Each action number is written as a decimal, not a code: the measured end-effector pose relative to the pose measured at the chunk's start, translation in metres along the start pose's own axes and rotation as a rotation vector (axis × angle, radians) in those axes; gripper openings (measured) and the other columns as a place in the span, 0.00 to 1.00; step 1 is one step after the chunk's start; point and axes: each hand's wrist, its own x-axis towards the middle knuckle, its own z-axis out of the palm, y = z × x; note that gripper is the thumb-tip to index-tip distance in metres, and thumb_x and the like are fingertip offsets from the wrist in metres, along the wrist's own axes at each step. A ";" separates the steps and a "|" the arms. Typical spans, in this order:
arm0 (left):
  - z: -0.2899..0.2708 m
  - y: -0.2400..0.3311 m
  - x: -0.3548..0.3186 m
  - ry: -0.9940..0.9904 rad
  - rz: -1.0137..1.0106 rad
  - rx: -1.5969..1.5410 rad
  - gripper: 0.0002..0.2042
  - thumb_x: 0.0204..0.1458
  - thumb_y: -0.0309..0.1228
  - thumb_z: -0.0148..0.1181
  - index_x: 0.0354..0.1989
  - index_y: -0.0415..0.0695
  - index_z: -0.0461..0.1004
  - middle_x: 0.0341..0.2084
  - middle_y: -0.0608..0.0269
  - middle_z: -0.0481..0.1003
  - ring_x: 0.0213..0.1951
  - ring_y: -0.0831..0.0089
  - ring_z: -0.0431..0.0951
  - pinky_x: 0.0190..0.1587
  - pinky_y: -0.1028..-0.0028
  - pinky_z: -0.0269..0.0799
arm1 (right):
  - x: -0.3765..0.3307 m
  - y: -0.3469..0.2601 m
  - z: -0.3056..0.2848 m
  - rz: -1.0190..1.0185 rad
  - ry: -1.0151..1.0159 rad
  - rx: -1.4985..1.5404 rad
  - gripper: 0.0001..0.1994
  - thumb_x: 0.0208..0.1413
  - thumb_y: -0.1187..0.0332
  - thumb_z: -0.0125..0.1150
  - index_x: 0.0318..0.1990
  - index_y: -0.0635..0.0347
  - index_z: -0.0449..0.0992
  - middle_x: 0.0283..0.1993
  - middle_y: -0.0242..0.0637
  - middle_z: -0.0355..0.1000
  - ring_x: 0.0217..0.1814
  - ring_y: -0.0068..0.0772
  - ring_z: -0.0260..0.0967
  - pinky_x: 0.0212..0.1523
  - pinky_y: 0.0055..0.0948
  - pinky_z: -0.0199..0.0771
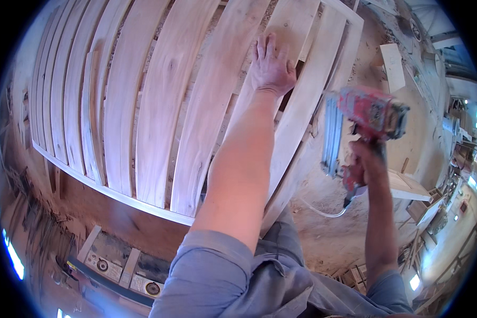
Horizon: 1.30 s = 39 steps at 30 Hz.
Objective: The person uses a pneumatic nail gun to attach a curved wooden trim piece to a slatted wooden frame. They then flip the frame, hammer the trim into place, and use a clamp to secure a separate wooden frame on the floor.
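Observation:
My left hand [272, 66] lies flat with its fingers apart on a pale wooden slat [294, 26] near the right end of a slatted wooden frame [119, 197]. To the right, my right hand [367, 159] is wrapped round the grip of a red nail gun [368, 108]. The gun is held up beside the frame's right edge, apart from the wood, and looks slightly blurred. Its grey magazine [332, 135] slants down on the left side. A pale air hose [326, 214] runs from the bottom of its grip.
A loose narrow strip [90, 116] lies across slats at the left. Below the frame stands a long bench machine [108, 267] with round dials. Boards [393, 66] and a wooden box [426, 206] are at the right. Sawdust and scraps cover the floor [323, 241].

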 end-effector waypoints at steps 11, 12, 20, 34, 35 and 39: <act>-0.065 -0.034 -0.226 0.140 -0.716 0.404 0.27 0.54 0.38 0.50 0.63 0.44 0.59 0.69 0.34 0.38 0.69 0.35 0.37 0.68 0.44 0.36 | -0.041 0.018 0.098 -0.179 -0.183 -0.263 0.06 0.42 0.75 0.56 0.28 0.68 0.75 0.20 0.33 0.69 0.20 0.20 0.63 0.19 0.29 0.61; -0.066 -0.035 -0.231 0.137 -0.714 0.394 0.27 0.55 0.38 0.51 0.64 0.44 0.58 0.69 0.35 0.36 0.70 0.35 0.35 0.68 0.44 0.35 | -0.040 0.013 0.110 -0.214 -0.198 -0.316 0.06 0.42 0.75 0.56 0.29 0.68 0.75 0.20 0.33 0.70 0.21 0.20 0.64 0.21 0.29 0.62; -0.081 -0.027 -0.221 -0.001 -0.785 0.282 0.28 0.58 0.41 0.47 0.66 0.44 0.57 0.70 0.37 0.28 0.70 0.37 0.25 0.69 0.45 0.24 | -0.035 0.002 0.146 -0.537 -0.238 -0.529 0.10 0.43 0.80 0.52 0.34 0.67 0.77 0.23 0.36 0.73 0.28 0.27 0.71 0.33 0.28 0.71; -0.086 -0.025 -0.216 -0.049 -0.822 0.278 0.29 0.57 0.41 0.46 0.66 0.44 0.58 0.70 0.37 0.28 0.70 0.37 0.24 0.69 0.44 0.23 | -0.048 0.020 0.102 -0.088 -0.223 -0.271 0.02 0.44 0.79 0.54 0.25 0.63 0.72 0.19 0.28 0.66 0.19 0.18 0.62 0.19 0.26 0.59; -0.083 -0.025 -0.217 -0.020 -0.807 0.290 0.29 0.55 0.40 0.48 0.66 0.44 0.59 0.70 0.37 0.31 0.70 0.37 0.26 0.69 0.44 0.25 | -0.045 0.028 0.101 -0.111 -0.224 -0.269 0.02 0.44 0.78 0.53 0.26 0.64 0.72 0.19 0.29 0.67 0.20 0.19 0.63 0.20 0.26 0.60; -0.079 -0.026 -0.218 0.020 -0.792 0.335 0.30 0.53 0.39 0.50 0.66 0.45 0.60 0.70 0.36 0.34 0.70 0.37 0.29 0.68 0.43 0.27 | -0.037 0.042 0.101 -0.270 -0.157 -0.479 0.05 0.44 0.78 0.52 0.29 0.66 0.73 0.22 0.37 0.71 0.25 0.23 0.67 0.28 0.28 0.65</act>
